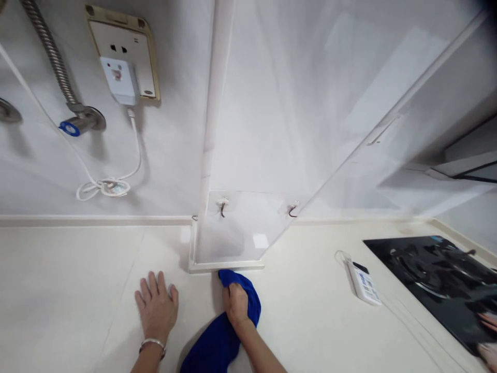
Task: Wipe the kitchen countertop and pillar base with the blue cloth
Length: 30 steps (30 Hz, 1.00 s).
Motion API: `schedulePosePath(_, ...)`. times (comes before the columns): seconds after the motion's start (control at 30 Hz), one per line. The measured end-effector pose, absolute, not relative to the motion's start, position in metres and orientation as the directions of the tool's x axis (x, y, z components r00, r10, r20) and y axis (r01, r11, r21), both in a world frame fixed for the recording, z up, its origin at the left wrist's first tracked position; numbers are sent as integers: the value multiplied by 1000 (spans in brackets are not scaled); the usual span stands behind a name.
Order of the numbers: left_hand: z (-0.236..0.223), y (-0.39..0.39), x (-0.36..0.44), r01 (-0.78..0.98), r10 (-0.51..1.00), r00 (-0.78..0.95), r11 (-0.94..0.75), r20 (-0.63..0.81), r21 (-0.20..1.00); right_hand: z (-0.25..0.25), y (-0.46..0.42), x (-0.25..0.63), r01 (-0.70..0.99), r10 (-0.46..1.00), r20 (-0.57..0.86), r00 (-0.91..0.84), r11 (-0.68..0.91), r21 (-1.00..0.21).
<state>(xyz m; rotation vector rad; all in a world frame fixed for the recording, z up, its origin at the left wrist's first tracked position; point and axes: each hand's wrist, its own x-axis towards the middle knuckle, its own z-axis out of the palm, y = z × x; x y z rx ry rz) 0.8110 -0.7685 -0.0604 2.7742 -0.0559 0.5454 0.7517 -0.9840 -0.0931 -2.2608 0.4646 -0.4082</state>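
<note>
A blue cloth lies bunched on the pale countertop, by the foot of a white tiled pillar. My right hand is closed around part of it, and its upper end touches the ledge at the pillar's base. To the left, my left hand rests flat on the counter with fingers spread and nothing in it. A bracelet circles that wrist.
A black gas hob is at the right, with another person's hand at the frame's edge. A white corded device lies beside it. Two hooks hang low on the pillar. A plug sits in the wall socket, left of which is a valve.
</note>
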Motion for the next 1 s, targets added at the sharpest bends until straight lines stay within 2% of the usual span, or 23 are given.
schedulePosePath(0.1, -60, -767, 811, -106, 16, 923, -950, 385, 294, -78, -994, 747, -222, -555, 45, 830, -404, -887)
schedulePosePath(0.17, -59, -767, 812, -111, 18, 917, -948, 399, 297, -62, -1015, 738, -225, -624, -82, 777, -154, -962)
schedulePosePath(0.23, -60, -768, 812, -110, 26, 912, -946, 409, 305, -45, -1043, 723, -212, -659, -210, 723, 78, -974)
schedulePosePath(0.33, -61, -769, 812, -116, 27, 908, -943, 417, 313, -19, -1088, 695, -163, -688, -276, 671, 226, -960)
schedulePosePath(0.43, -63, -768, 812, -115, 31, 911, -938, 411, 326, -6, -1119, 678, 16, -766, -250, 592, 321, -947)
schedulePosePath(0.5, -63, -768, 813, -111, 35, 915, -936, 402, 334, -8, -1123, 683, 78, -830, -148, 538, 224, -972)
schedulePosePath(0.53, -63, -768, 813, -106, 38, 917, -936, 397, 336, -13, -1121, 690, 51, -843, -55, 535, 98, -994)
schedulePosePath(0.6, -63, -768, 814, -100, 39, 922, -937, 385, 334, -27, -1112, 710, -38, -800, 140, 583, -198, -979)
schedulePosePath(0.67, -62, -768, 814, -95, 40, 924, -939, 380, 330, -44, -1101, 729, -76, -712, 252, 655, -393, -916)
schedulePosePath(0.8, -60, -769, 813, -95, 37, 919, -945, 392, 313, -72, -1093, 745, -88, -620, 344, 705, -558, -825)
schedulePosePath(0.9, -59, -770, 812, -85, 46, 914, -950, 402, 301, -81, -1093, 743, -100, -502, 430, 750, -729, -677)
schedulePosePath(1.0, -60, -771, 812, -78, 44, 919, -953, 391, 292, -79, -1082, 746, -96, -412, 470, 781, -822, -561)
